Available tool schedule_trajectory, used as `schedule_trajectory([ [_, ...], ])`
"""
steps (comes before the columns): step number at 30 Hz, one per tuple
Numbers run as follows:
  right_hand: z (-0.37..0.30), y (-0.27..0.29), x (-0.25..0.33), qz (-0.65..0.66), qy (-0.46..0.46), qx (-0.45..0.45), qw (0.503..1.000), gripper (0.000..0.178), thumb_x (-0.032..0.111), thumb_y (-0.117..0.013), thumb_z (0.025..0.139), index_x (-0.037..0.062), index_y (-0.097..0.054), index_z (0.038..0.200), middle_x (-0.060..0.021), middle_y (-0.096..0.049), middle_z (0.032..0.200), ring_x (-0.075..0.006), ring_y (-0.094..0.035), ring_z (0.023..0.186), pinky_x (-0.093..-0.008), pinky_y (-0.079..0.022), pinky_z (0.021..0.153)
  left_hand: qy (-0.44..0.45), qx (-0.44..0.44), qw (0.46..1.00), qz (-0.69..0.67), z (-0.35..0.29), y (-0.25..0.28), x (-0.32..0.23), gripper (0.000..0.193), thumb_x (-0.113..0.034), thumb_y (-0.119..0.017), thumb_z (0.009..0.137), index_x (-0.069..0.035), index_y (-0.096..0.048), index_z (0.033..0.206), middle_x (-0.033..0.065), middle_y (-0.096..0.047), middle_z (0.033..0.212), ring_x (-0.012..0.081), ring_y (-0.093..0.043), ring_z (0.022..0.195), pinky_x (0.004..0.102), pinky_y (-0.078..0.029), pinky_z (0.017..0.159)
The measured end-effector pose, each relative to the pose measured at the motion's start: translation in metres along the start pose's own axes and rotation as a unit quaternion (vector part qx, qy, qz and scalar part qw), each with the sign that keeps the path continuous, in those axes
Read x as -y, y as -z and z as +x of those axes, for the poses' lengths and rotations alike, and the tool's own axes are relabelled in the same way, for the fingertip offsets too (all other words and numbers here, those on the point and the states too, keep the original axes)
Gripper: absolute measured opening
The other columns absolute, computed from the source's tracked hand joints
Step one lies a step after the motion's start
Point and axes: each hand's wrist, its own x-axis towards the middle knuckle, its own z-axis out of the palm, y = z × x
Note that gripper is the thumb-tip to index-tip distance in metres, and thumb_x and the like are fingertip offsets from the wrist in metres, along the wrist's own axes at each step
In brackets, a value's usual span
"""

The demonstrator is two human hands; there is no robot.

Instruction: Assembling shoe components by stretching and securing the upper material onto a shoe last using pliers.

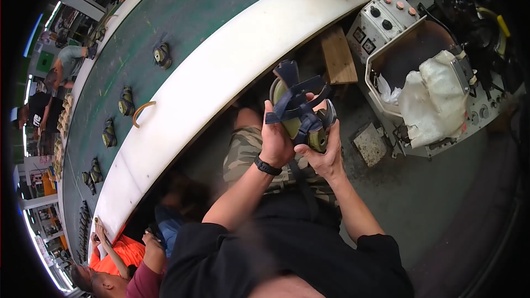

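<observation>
One strapped sandal [302,111] is grasped by left hand [275,142] and right hand [326,158], and to the sandal's right, crumpled white plastic [388,91] is held in a dark-bottomed tray [408,49].

1. My left forearm [237,193] rises from the lower edge, angled up to the right.
2. My right forearm [359,209] also comes from below, leaning up to the left.
3. My left hand [277,144] is raised, its grip closed.
4. My right hand [326,159] grips too, one digit pointing left, another upward.
5. I have both hands close together, the left slightly higher.
</observation>
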Motion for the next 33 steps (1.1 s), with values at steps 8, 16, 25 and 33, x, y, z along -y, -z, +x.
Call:
schedule_trajectory([
  [8, 0.004, 0.007, 0.022, -0.08, 0.059, 0.084, 0.991, 0.076, 0.044, -0.091, 0.073, 0.0024, -0.045, 0.117, -0.0098, -0.067, 0.085, -0.0242, -0.068, 0.072, -0.0339, -0.055, 0.067, -0.023, 0.043, 0.997, -0.056, 0.016, 0.0, -0.052, 0.065, -0.052, -0.03, 0.108, -0.003, -0.045, 0.146, 0.0185, -0.058, 0.135, 0.0296, -0.061, 0.119, 0.044, -0.051, 0.102],
  [16, -0.001, -0.014, 0.034, -0.082, 0.106, 0.039, 0.99, 0.079, 0.049, -0.089, 0.073, 0.0005, -0.043, 0.115, -0.0107, -0.064, 0.088, -0.0251, -0.071, 0.074, -0.0324, -0.055, 0.064, 0.045, 0.068, 0.995, -0.053, 0.017, 0.01, -0.051, 0.058, -0.043, -0.039, 0.104, -0.001, -0.047, 0.143, 0.0147, -0.062, 0.115, 0.0221, -0.062, 0.098, 0.0376, -0.055, 0.088],
  [25, 0.006, -0.021, 0.039, -0.094, 0.082, 0.055, 0.991, 0.075, 0.04, -0.09, 0.074, -0.0024, -0.046, 0.115, -0.0115, -0.067, 0.086, -0.0243, -0.072, 0.072, -0.0308, -0.056, 0.059, 0.033, 0.089, 0.994, -0.055, 0.017, 0.013, -0.06, 0.061, -0.045, -0.038, 0.105, 0.0, -0.044, 0.146, 0.0164, -0.061, 0.117, 0.0237, -0.062, 0.098, 0.0398, -0.056, 0.089],
  [33, -0.005, -0.016, 0.03, -0.115, 0.058, 0.059, 0.99, 0.079, 0.038, -0.092, 0.074, -0.0018, -0.045, 0.123, -0.0106, -0.066, 0.096, -0.021, -0.072, 0.081, -0.0296, -0.057, 0.068, 0.021, 0.088, 0.991, -0.101, 0.013, 0.032, -0.06, 0.066, -0.047, -0.034, 0.107, -0.002, -0.03, 0.155, 0.0228, -0.045, 0.15, 0.0388, -0.055, 0.127, 0.0509, -0.046, 0.108],
])
